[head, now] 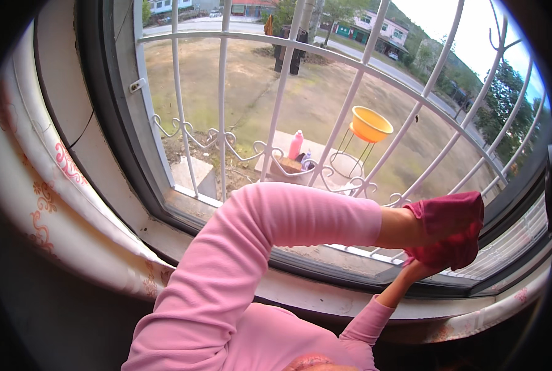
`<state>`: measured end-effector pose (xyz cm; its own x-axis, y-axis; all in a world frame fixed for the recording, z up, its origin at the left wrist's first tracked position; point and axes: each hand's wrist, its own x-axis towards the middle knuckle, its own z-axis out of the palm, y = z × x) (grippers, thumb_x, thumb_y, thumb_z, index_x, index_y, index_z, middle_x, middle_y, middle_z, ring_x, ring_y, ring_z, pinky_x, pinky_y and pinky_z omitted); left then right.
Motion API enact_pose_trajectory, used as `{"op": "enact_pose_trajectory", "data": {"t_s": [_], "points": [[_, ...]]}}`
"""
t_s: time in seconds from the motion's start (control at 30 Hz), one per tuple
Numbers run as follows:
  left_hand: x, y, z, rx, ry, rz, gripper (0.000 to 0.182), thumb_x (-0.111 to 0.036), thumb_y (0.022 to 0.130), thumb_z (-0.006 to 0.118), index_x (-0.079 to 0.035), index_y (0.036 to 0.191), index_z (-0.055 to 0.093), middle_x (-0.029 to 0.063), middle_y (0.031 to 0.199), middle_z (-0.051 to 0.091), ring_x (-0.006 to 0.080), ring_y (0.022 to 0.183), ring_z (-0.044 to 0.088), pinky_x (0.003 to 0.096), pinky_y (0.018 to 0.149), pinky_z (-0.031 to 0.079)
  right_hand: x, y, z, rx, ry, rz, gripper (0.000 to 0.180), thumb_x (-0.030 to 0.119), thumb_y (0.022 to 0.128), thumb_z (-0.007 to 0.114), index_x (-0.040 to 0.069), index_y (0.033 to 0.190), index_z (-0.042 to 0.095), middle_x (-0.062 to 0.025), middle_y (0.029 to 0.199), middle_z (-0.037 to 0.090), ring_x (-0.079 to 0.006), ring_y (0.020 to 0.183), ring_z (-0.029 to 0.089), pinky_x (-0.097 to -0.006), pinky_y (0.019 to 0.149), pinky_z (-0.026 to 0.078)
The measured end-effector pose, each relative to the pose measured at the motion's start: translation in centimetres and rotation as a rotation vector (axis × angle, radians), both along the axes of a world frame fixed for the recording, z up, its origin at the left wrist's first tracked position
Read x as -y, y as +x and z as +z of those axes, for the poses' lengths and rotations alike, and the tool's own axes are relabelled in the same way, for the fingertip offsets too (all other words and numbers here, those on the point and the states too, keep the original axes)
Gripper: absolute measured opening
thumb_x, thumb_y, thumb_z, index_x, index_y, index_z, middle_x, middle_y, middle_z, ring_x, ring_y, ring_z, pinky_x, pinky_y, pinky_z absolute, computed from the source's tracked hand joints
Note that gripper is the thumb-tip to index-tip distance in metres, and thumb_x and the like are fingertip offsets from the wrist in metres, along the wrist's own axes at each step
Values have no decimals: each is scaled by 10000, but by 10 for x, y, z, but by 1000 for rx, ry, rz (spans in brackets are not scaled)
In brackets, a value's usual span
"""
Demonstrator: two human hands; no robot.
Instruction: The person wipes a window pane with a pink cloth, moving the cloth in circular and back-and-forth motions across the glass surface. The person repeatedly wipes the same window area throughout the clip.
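A dark red cloth (457, 208) is bunched at the right, in front of the window frame's lower right corner. My left arm, in a pink sleeve, reaches across the window to it. The cloth wraps over my left hand (436, 227), and its fingers are mostly hidden in the folds. From below, my right hand (419, 270) holds the cloth's lower edge, its fingertips covered by the fabric. Behind the cloth are the white metal window bars (361, 67) and the dark window frame (331, 273). Whether the cloth touches the frame cannot be told.
A pale sill (299, 287) runs below the frame. Patterned curtains hang at the left (67, 222) and lower right (494, 310). Outside the bars stand a yellow basin (371, 125) on a wire stand, a pink bottle (296, 144) and a concrete block (195, 174).
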<state>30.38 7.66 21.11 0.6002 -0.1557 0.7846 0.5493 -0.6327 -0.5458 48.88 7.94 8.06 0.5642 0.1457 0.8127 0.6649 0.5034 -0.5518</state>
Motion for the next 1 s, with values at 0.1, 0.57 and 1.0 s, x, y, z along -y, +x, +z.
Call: {"op": "enact_pose_trajectory", "data": {"t_s": [0.1, 0.57, 1.0], "points": [[-3, 13, -2, -15, 23, -17, 504, -383, 960, 601, -176, 1418, 582, 92, 1503, 524, 305, 1436, 413, 567, 1173, 288, -2, 27, 31, 83, -6, -78, 450, 94, 941, 634, -23, 1373, 584, -235, 1345, 632, -388, 1197, 626, -460, 1050, 466], [11, -310, 117, 663, 222, 264, 530, -298, 930, 673, -108, 1415, 573, 279, 1533, 434, 476, 1429, 404, 586, 1134, 343, 33, -220, 213, 1054, 307, 169, 426, 159, 925, 681, 81, 1342, 644, -158, 1392, 615, -369, 1294, 573, -498, 1089, 434], [3, -422, 153, 481, 365, 425, 554, -403, 794, 814, -178, 1290, 717, 218, 1532, 436, 450, 1379, 433, 532, 1138, 375, 25, -316, 240, 1052, 558, 410, 390, 109, 825, 675, 91, 1215, 680, -53, 1267, 663, -260, 1244, 592, -421, 1028, 473]]}}
